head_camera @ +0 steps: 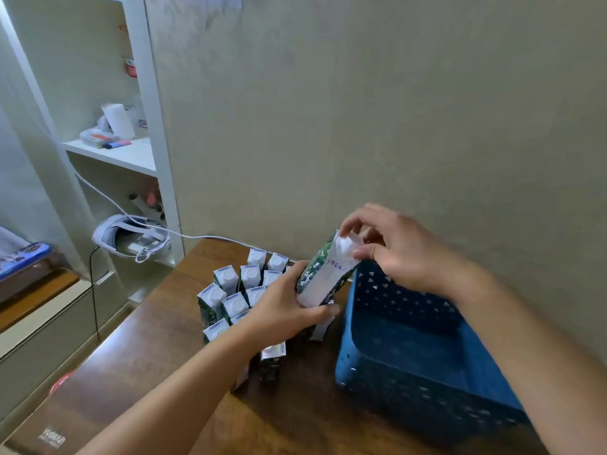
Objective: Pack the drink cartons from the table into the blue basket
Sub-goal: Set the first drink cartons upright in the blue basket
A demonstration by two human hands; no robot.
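Gripping 1 drink carton [323,274] between them, both hands hold it tilted in the air, just above the near-left corner region of the blue basket [423,382] and beside its left wall. The left hand [285,310] wraps the carton's lower end, thumb curled across the front face and fingers behind it, so the hand is closed firmly round the pack. The right hand [391,254] comes in from above and pinches the carton's white top, with the thumb and first fingers curled onto the cap area and the remaining fingers loosely bent.

On the brown wooden table [147,349], the other cartons [236,290] stand upright in a tight cluster just left of the basket, white tops facing up; at least 10 are visible, though the left forearm hides part of the group. 1 more carton [272,359] stands nearer the camera, just under that forearm. The basket sits on the table's right side, against the wall, and its inside shows only its own blue floor.

Off to the left, a white headset [131,238] with a cable rests at the foot of a white shelf unit [131,152].
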